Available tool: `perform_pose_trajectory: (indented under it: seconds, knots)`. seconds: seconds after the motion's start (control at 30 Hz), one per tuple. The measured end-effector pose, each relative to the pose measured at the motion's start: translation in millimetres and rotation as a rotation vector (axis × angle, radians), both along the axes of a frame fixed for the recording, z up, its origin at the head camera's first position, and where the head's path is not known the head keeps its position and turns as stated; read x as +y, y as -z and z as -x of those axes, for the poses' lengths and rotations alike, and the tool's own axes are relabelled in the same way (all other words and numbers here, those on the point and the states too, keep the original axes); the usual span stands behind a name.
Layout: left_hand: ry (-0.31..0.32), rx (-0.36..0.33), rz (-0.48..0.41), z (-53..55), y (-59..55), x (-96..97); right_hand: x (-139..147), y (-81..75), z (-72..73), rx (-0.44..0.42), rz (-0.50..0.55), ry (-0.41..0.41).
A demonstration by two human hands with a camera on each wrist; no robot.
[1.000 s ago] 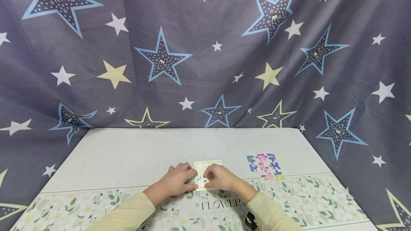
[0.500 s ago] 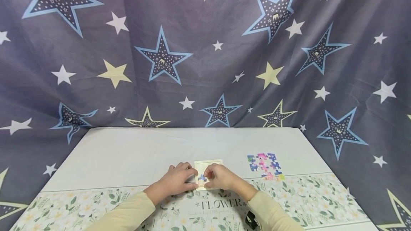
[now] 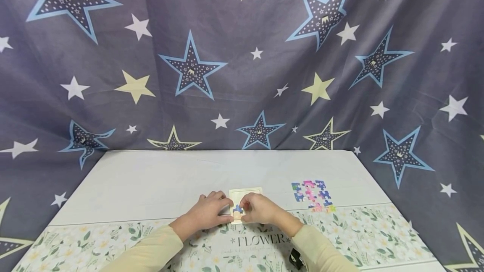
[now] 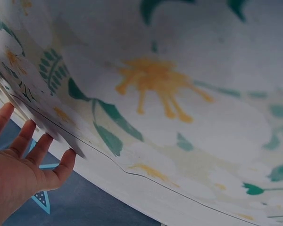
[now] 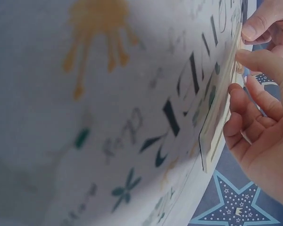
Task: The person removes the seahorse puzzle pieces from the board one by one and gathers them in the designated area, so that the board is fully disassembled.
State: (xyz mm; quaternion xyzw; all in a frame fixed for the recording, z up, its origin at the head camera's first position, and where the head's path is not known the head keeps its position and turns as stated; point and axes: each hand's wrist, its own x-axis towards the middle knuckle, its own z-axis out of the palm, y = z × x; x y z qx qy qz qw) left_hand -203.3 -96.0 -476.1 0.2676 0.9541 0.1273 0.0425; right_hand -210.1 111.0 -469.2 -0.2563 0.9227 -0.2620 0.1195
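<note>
In the head view, a cream puzzle board (image 3: 246,191) with a raised rim lies on the table between the hands. Near its lower left corner sits a small blue-and-orange puzzle piece (image 3: 238,210). The right hand (image 3: 261,209) holds this piece between thumb and index finger. The other fingers of that hand (image 5: 264,122) are loosely bent above the board in the right wrist view. My left hand (image 3: 207,212) touches the board's left edge with thumb and index finger. Its fingers (image 4: 42,148) spread out along the table in the left wrist view.
Several pink, blue and yellow puzzle pieces (image 3: 311,196) lie loosely arranged to the right of the board. A floral band with printed lettering (image 3: 260,240) crosses the table front. A star-patterned curtain (image 3: 242,74) hangs behind. Something black (image 3: 296,259) sits by the right sleeve.
The piece at the board's lower left looked whitish with glare; now its blue and orange print shows, so its tilt seems to have changed. Both hands stay nearly in place.
</note>
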Motion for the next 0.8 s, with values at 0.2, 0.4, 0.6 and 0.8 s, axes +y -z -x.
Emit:
perform_pose_trajectory:
  seconds: [0.2,0.4,0.6,0.8]
  knots:
    - [0.006,-0.005,0.004,0.2,0.1,0.3,1.6,-0.2,-1.6,0.02,-0.006,-0.002]
    - [0.008,-0.005,0.006,0.1,-0.5,0.6,4.6,-0.6,-0.9,0.023,0.0,0.006]
    - [0.001,-0.014,0.015,0.5,-1.4,0.0,8.3,-1.4,-0.3,0.037,-0.001,0.005]
    - [0.003,-0.017,0.019,1.2,-0.9,-0.1,12.9,-1.7,-0.9,0.045,0.0,0.012]
